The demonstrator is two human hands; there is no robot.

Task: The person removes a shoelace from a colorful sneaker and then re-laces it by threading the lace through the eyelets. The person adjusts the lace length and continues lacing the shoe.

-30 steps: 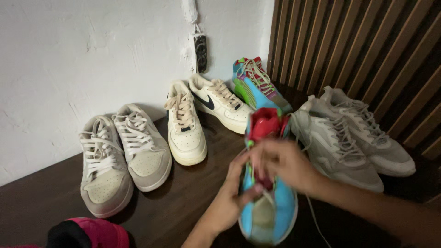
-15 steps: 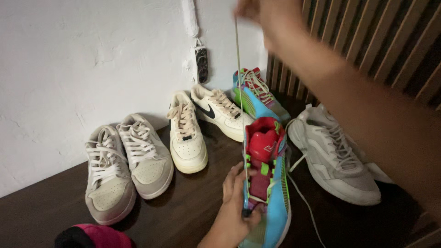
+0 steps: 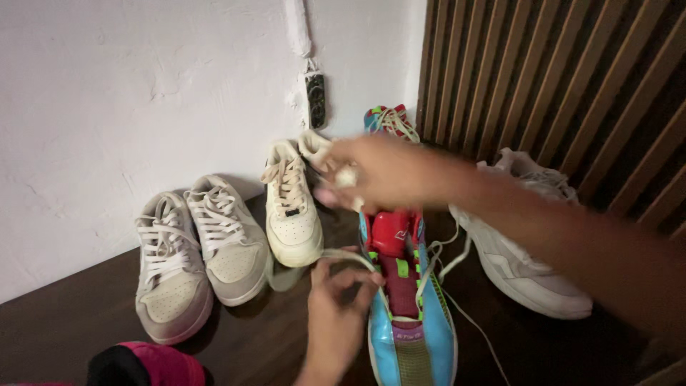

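We take the blue shoe (image 3: 413, 325) with the red tongue as our landmark; it lies toe toward us on the dark wooden floor (image 3: 64, 322), right under our hands.

Far to its left, at the bottom edge, sits a pink and black thing (image 3: 146, 363), too cropped to name. Left of the blue shoe, by the white wall (image 3: 143, 86), stands a grey pair of sneakers (image 3: 193, 250) with white laces. Nearer to it, just left, is a cream shoe (image 3: 291, 207), laced in beige; its partner behind is mostly hidden by our right hand.

Our left hand (image 3: 336, 314) rests against the blue shoe's left side, its fingers (image 3: 343, 275) curled round the white lace (image 3: 343, 256) where it leaves the eyelets. Our right hand (image 3: 379, 171) hangs above the shoe's collar, blurred; its fingers seem pinched on a pale bit of lace end, though we cannot tell that for sure.

Behind the blue shoe, against the slatted wood panel (image 3: 557, 86), its colourful twin (image 3: 389, 120) stands already laced. Just right of the blue shoe lies a light grey sneaker (image 3: 522, 264), partly under our right forearm.

As we judge it, the lacing is partway done: the lace crosses the lower eyelets, while loose lengths trail over both sides of the shoe, so the upper eyelets and the knot are left to do.
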